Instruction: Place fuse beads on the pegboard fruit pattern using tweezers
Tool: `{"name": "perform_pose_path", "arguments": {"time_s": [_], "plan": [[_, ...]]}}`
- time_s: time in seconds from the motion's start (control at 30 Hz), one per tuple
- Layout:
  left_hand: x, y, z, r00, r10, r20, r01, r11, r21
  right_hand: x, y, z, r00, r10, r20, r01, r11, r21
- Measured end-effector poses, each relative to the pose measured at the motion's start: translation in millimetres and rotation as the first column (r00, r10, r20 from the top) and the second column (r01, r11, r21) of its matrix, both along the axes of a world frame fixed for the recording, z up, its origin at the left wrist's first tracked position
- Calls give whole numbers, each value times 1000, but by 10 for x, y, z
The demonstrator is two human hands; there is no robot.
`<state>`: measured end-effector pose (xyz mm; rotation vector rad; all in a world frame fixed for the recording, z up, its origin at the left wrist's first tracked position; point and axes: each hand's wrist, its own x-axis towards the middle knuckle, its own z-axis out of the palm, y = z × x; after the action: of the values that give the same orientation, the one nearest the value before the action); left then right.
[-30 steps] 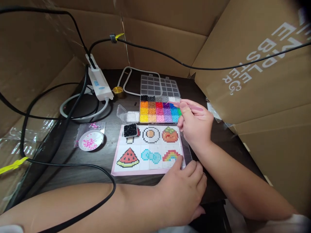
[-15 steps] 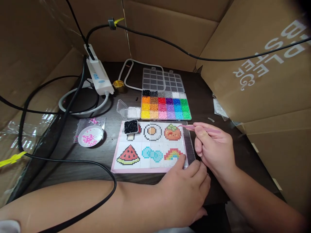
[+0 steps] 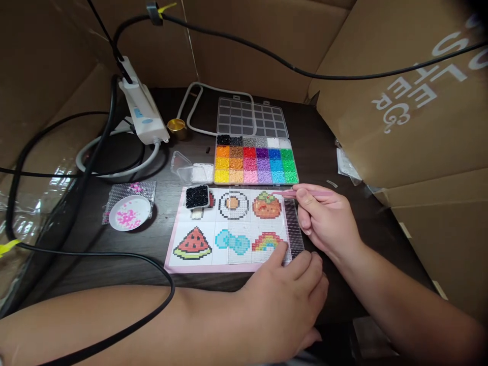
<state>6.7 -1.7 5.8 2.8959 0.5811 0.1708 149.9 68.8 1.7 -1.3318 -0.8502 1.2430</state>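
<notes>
My right hand [image 3: 324,213] pinches pink tweezers [image 3: 305,193], their tips over the green leaf of the orange fruit picture [image 3: 267,207]. A clear pegboard [image 3: 240,254] lies across the right part of the pattern sheet [image 3: 190,226]; red spots show on the fruit, but I cannot make out single beads. Nothing visible sits between the tweezer tips. My left hand [image 3: 290,295] rests palm down at the lower right corner of the board, one fingertip by the rainbow picture [image 3: 268,241], fingers apart. A small box of black beads [image 3: 197,196] stands on the mushroom picture.
Behind the sheet lies an open bead case [image 3: 255,165] with many colours. An open clear box [image 3: 202,173] holds white beads. A white dish [image 3: 130,212] of pink beads sits left on another pegboard [image 3: 147,190]. A power strip [image 3: 145,109], cables and cardboard walls [image 3: 244,61] surround the table.
The tweezer tips have moved slightly left, from the fruit's right side onto its leaf. My left hand keeps its place on the board. The view has shifted a little.
</notes>
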Motion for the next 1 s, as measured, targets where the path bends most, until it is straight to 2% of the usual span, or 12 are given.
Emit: {"name": "perform_pose_path", "arguments": {"time_s": [0.2, 1.0], "plan": [[-4, 14, 27, 1000, -11, -6, 11, 1000, -2, 12, -9, 7, 999, 42, -12, -42, 999, 5], [-1, -4, 4, 1000, 2, 21, -2, 1000, 0, -3, -10, -5, 999, 42, -30, -42, 999, 7]]}}
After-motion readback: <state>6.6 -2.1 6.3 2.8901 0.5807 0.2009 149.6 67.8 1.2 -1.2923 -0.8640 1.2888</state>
